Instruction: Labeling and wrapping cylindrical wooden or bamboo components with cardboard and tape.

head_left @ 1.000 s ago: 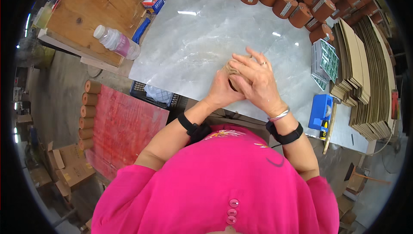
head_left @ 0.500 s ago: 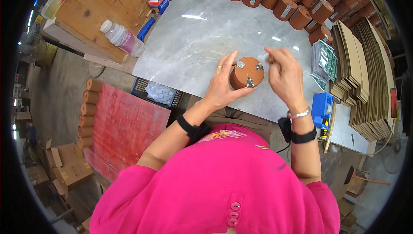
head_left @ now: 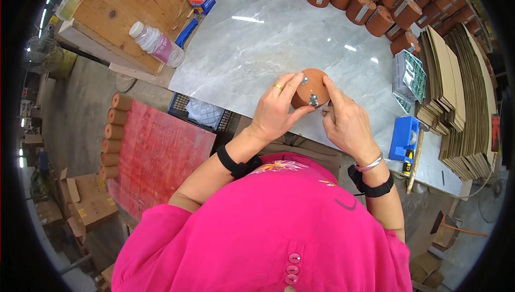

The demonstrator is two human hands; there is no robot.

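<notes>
A reddish-brown cylinder [head_left: 314,84] stands on the grey marbled table [head_left: 257,50], its round end up. Small shiny metal clips [head_left: 314,100] sit on that end near its rim; one more is partly under my left fingers. My left hand [head_left: 276,110] wraps the cylinder's left side, thumb along the near edge. On the right side, my right hand [head_left: 347,123] presses its forefinger against the cylinder, with the other fingers curled beneath. Whether those curled fingers pinch anything small I cannot make out.
Stacked brown cylinders [head_left: 362,8] line the far edge. At right are flat cardboard pieces [head_left: 445,82], a green-and-clear plastic box [head_left: 409,76], a blue tape dispenser [head_left: 403,138] and a wooden-handled hammer [head_left: 416,160]. A plastic bottle [head_left: 156,45] stands far left, above a red board [head_left: 161,152].
My right hand has come down and left from beside the cylinder and now touches its right side. The left hand keeps its hold. The whole view has shifted slightly.
</notes>
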